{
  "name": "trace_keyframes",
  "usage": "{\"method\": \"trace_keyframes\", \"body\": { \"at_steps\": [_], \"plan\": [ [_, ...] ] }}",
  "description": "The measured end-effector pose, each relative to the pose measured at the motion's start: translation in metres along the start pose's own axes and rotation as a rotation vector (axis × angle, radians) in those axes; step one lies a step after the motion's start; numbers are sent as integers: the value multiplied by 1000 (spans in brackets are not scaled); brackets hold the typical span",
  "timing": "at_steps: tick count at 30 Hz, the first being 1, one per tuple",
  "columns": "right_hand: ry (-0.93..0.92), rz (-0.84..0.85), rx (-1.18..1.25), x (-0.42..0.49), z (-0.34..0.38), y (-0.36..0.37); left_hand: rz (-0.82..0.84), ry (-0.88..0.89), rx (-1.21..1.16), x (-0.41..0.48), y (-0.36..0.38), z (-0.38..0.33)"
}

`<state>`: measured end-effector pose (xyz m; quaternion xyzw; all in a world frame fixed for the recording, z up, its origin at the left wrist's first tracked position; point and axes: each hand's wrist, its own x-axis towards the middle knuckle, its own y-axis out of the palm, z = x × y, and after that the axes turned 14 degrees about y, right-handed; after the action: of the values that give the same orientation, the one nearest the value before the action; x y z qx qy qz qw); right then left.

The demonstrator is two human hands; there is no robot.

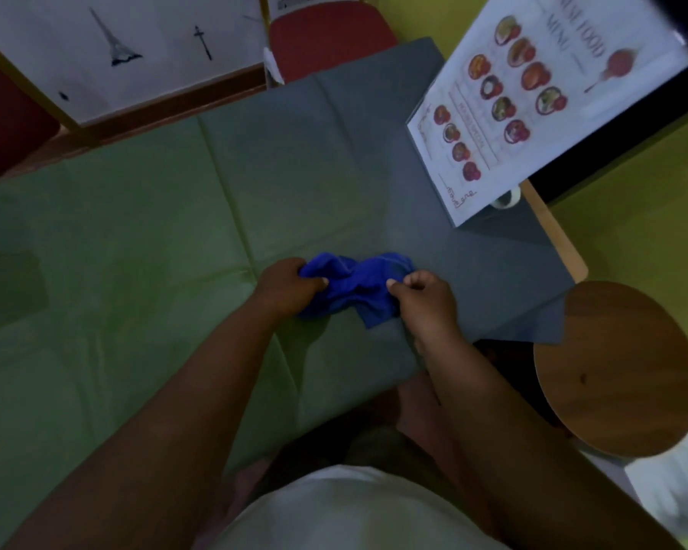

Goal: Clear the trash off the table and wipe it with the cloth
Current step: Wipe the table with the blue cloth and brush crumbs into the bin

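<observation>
Left hand [285, 285] is curled tight into one end of the blue cloth [354, 285]. The right hand [426, 301] pinches the other end between thumb and fingertips. The cloth sits bunched between them, low on the table [116, 252] near its front edge. My read is that both hands are on it to gather the crumpled cloth into a pad for wiping. I can make out no trash, so clearing looks done. The surface is a creased covering, green at left and greyer to the right, in dim light. A red chair [330, 33] stands at the far edge, a menu card [533, 101] at the right corner, and a round wooden stool [616, 367] beside the table.
</observation>
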<state>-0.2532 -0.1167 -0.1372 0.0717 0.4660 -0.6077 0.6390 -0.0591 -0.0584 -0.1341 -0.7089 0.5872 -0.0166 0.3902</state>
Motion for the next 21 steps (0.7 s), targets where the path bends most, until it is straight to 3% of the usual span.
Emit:
{"method": "trace_keyframes", "body": {
  "at_steps": [3,5,13,21],
  "plan": [
    [-49,-21,156,-8,1,-6,-102,-61,-511,-12,-1,0],
    [-51,-2,268,-12,-4,-10,-78,-72,-696,-20,2,-2],
    [-97,253,642,-5,-40,-58,69,78,-756,-19,40,-30],
    [-68,73,796,9,-85,-164,407,300,-685,7,115,-129]
  ]
}}
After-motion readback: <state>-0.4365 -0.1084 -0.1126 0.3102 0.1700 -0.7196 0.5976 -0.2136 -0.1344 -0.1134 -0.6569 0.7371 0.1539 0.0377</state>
